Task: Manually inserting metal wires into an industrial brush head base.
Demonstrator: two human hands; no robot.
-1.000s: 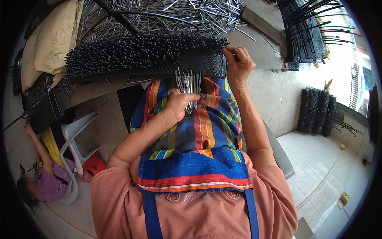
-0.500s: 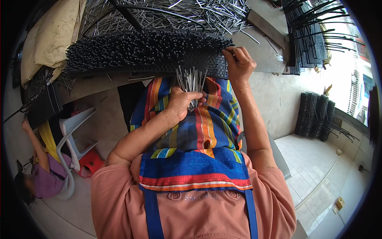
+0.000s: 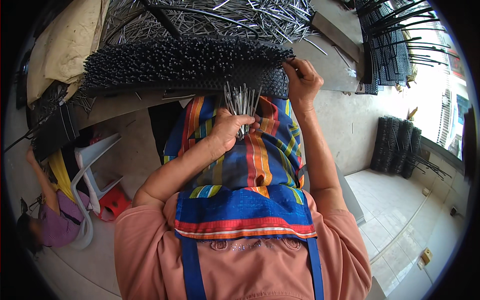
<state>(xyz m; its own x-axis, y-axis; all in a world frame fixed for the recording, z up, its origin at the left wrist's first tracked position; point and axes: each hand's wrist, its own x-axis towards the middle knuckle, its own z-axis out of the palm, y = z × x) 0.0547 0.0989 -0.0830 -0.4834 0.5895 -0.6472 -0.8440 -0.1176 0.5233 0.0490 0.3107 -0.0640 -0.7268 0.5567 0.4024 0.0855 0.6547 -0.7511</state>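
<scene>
My left hand (image 3: 231, 129) is closed round an upright bundle of thin silvery metal strips (image 3: 242, 102) above my lap. Just beyond it lies a long, dark, perforated panel (image 3: 272, 82), most of it covered with dense upright black prongs (image 3: 165, 60). Near the panel's right end, a patch of holes carries no prongs. My right hand (image 3: 304, 82) is at that right edge, with thumb and forefinger pinched together and the other fingers curled. Whatever sits between those fingertips is too small or hidden to make out.
Behind the panel, loose metal strips (image 3: 210, 25) lie heaped on the table. A flat bar (image 3: 336, 35) lies at the back right, near stacked black mesh pieces (image 3: 390, 55). Dark bundles (image 3: 395, 145) stand on the floor. At left, another person (image 3: 60, 220) sits by a grey chair (image 3: 85, 200).
My right hand has shifted very slightly at the panel's right edge, still pinched. The left hand and its bundle have hardly moved.
</scene>
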